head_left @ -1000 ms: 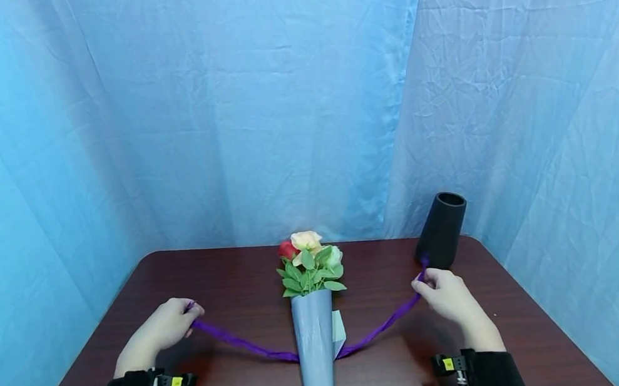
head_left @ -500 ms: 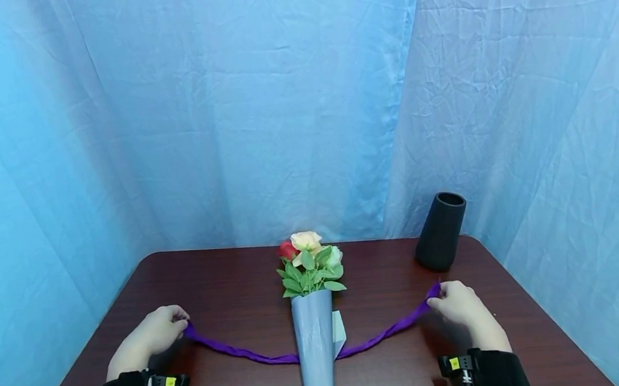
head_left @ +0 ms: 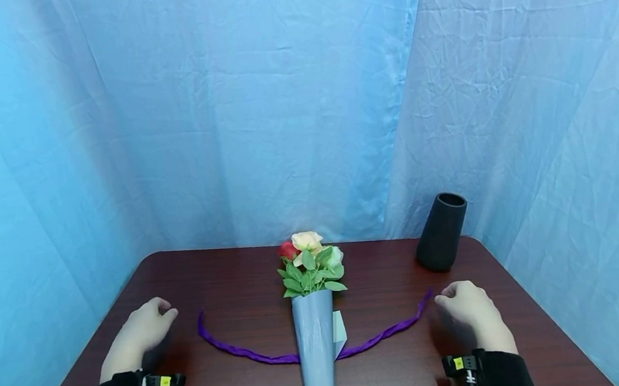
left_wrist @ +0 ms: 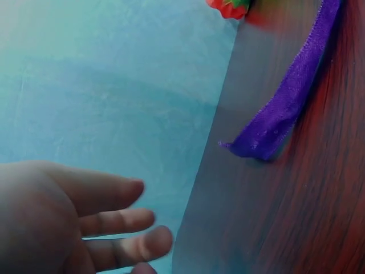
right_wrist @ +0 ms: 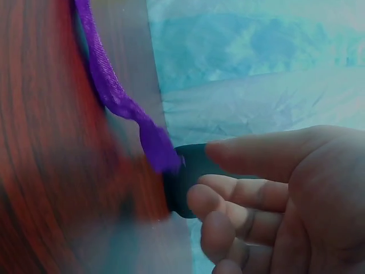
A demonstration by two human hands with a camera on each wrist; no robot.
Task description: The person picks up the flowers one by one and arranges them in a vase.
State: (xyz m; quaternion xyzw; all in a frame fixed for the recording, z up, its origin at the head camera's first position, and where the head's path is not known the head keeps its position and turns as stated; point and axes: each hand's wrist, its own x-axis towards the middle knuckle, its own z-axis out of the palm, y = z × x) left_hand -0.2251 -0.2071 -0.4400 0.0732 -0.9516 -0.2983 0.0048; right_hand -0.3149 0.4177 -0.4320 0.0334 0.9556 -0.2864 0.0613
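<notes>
A purple ribbon [head_left: 241,352] lies in a wide curve on the table, passing under a bouquet [head_left: 316,343] in grey-blue wrapping. Red, cream and pale flowers with green leaves show at the bouquet's far end. Left of the ribbon's left end is my left hand [head_left: 145,328], holding nothing; the left wrist view shows its thumb and fingers apart, with the ribbon end [left_wrist: 268,134] a short way off. My right hand [head_left: 468,305] is just beyond the ribbon's right end. In the right wrist view its fingers are loosely bent, clear of the ribbon end [right_wrist: 157,149].
A black vase [head_left: 441,232] stands at the table's back right, beyond my right hand. The dark brown table [head_left: 221,271] has blue cloth [head_left: 278,108] hanging behind it and at both sides. A pale green flap [head_left: 338,334] sticks out at the bouquet's right.
Both hands have let go of the ribbon's ends, which now lie on the table. The left hand has drawn away leftward, and the right hand has moved right and nearer. The bouquet stays put.
</notes>
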